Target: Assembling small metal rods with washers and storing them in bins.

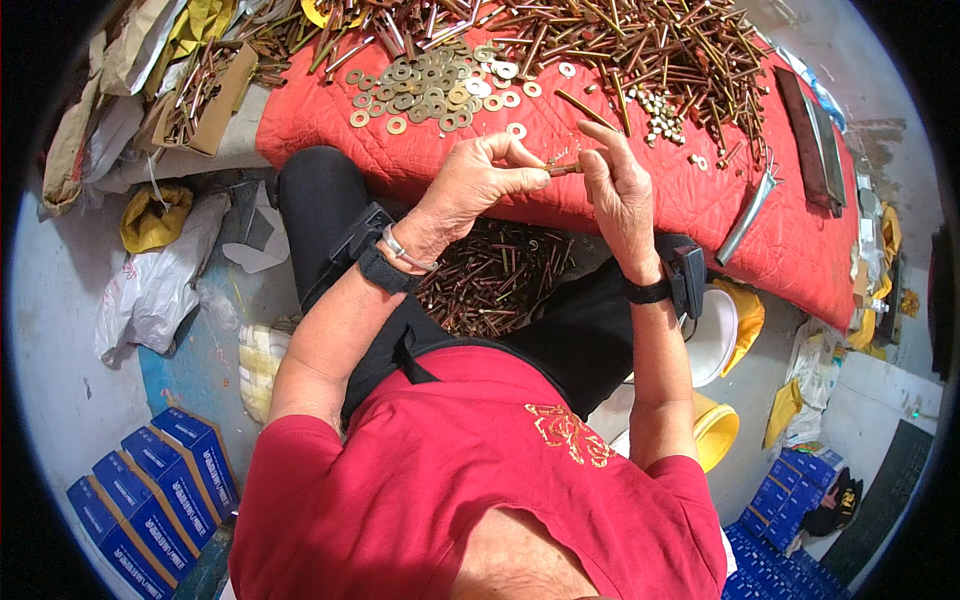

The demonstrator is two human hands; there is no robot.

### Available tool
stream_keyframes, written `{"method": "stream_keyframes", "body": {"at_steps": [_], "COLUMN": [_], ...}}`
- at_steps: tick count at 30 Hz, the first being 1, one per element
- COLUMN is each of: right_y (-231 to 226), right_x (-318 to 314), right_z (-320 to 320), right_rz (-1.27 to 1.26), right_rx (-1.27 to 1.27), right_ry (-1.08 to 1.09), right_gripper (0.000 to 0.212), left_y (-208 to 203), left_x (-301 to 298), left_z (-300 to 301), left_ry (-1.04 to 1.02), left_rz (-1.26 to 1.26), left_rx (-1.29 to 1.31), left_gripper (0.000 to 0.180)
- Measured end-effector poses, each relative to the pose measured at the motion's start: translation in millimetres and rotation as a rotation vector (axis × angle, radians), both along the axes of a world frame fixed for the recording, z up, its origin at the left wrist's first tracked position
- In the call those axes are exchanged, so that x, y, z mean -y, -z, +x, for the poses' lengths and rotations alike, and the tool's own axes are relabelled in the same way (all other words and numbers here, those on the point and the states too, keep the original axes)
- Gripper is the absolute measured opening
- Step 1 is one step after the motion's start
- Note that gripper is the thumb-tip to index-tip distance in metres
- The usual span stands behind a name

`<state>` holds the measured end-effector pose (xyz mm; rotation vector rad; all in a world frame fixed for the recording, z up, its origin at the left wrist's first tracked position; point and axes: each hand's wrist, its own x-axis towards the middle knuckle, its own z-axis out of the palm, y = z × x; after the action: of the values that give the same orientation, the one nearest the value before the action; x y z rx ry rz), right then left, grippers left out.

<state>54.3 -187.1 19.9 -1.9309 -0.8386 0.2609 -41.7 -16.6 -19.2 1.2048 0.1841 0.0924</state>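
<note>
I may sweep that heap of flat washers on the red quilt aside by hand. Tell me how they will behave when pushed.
The washers look like thin metal rings lying flat, so they would probably slide and scatter, not roll. The quilted red cloth may snag them in its stitching. Loosely heaped, some would likely spill toward the near edge.

Bright even daylight, soft shadows, sharp centre, strong fisheye bending and black vignette at edges

Your hands have open red quilt (640,215) on the bench just ahead. Beyond it, the washer heap (430,90) and copper bolt pile (640,50) block the way; right, a grey bar (745,215) and dark slabs (810,140).
</note>
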Motion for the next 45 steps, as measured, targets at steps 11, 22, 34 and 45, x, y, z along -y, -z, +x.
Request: {"method": "stream_keyframes", "body": {"at_steps": [11, 22, 34, 45], "right_y": [5, 10, 19, 8], "right_x": [-5, -8, -19, -9], "right_z": [-1, 0, 0, -6], "right_rz": [0.054, 0.008, 0.291, 0.001], "right_rx": [0.031, 0.014, 0.332, -0.012], "right_ry": [0.000, 0.039, -0.035, -0.022], "right_gripper": [0.045, 0.047, 0.028, 0.035], "left_y": [-3, 1, -1, 6], "left_x": [-6, -4, -6, -9], "left_z": [-2, -2, -4, -3], "left_ry": [0.001, 0.005, 0.005, 0.071], "left_rz": [-0.057, -0.106, -0.218, -0.264], "left_rx": [-0.062, -0.128, -0.171, -0.214], "left_gripper": [0.010, 0.008, 0.008, 0.010]}}
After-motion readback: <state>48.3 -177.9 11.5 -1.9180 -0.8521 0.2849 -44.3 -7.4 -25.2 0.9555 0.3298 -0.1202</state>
